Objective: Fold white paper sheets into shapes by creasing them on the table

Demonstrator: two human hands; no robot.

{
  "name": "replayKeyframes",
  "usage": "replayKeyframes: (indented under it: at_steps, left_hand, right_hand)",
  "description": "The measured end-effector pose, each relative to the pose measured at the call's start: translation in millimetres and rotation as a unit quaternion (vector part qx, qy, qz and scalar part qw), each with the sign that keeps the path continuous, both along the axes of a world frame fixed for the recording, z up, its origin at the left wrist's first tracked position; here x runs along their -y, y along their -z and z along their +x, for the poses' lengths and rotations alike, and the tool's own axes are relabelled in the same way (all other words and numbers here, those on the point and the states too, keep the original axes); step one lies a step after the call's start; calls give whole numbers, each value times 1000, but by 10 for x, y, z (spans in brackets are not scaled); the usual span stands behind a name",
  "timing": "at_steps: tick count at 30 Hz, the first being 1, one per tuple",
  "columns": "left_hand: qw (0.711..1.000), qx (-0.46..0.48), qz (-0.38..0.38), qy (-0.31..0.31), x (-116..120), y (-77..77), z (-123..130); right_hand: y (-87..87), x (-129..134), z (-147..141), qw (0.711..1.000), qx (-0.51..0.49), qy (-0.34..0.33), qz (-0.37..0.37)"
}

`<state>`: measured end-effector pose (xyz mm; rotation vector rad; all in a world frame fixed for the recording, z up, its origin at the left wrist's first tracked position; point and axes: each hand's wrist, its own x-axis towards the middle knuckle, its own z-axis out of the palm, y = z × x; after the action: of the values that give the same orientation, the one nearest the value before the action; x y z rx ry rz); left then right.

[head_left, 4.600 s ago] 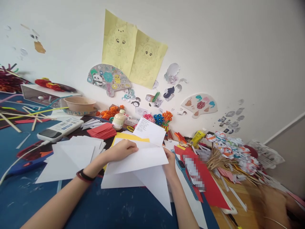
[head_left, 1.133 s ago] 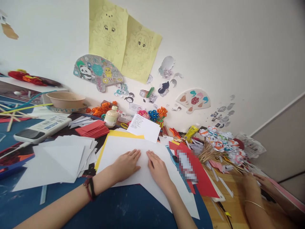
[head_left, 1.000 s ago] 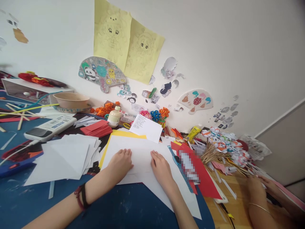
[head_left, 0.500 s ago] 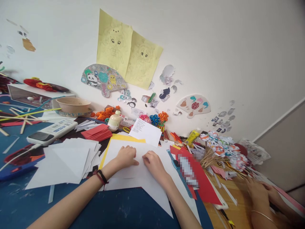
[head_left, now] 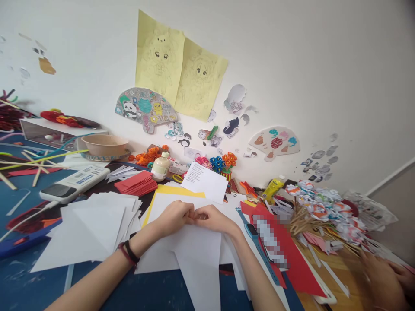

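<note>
My left hand and my right hand meet over the middle of the white paper, fingertips pinched together at its upper edge. A white sheet hangs down from my fingers toward the table's front edge, over other white sheets. A yellow sheet shows beneath them. To the left lies a stack of white sheets. A handwritten white card stands behind my hands.
Near the back are a glue bottle, red paper strips and a tan bowl. A blue watch lies right, on red paper. Another person's hands are at the far right.
My hands have come together, the right one moving in toward the left. The white sheet's lower part has swung left and hangs nearer the front. The view has shifted slightly.
</note>
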<state>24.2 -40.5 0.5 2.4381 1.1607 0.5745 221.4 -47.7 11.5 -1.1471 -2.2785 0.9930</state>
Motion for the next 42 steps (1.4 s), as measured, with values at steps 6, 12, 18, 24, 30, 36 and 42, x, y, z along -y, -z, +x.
replayKeyframes:
  at_steps: [6, 12, 18, 24, 30, 36, 42]
  left_hand:
    - [1000, 1, -8, 1, 38, 10, -2]
    - [1000, -3, 6, -28, 41, -39, -53]
    - [996, 7, 9, -89, -100, -99, -351]
    - [995, 16, 11, -99, -116, -115, -364]
    - [998, 12, 18, -54, 33, -53, -133]
    - [999, 16, 17, -47, 6, -24, -160]
    - [997, 27, 20, -63, -55, -72, -246]
  right_hand:
    - [56, 27, 83, 999, -26, -6, -46]
    - [51, 30, 289, 994, -48, 26, -95]
    - [73, 59, 790, 984, -68, 83, -144]
    - [71, 27, 754, 979, -125, 153, -57]
    - [142, 37, 352, 995, -67, 61, -46]
    - [175, 69, 372, 988, -77, 20, -131]
    - [136, 32, 521, 983, -113, 34, -139]
